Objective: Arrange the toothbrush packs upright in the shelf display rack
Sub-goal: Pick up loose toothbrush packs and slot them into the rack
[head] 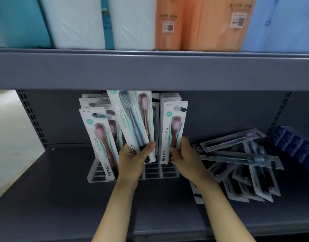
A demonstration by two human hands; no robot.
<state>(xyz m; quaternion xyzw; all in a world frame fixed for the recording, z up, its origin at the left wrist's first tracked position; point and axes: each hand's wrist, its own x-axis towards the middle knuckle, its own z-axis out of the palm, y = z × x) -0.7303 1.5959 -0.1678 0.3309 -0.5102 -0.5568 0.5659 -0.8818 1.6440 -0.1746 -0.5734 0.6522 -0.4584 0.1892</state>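
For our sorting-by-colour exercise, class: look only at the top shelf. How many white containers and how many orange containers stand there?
white containers: 2
orange containers: 2
Total: 4

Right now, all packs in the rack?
No, a pile of packs lies flat on the shelf right of the rack.
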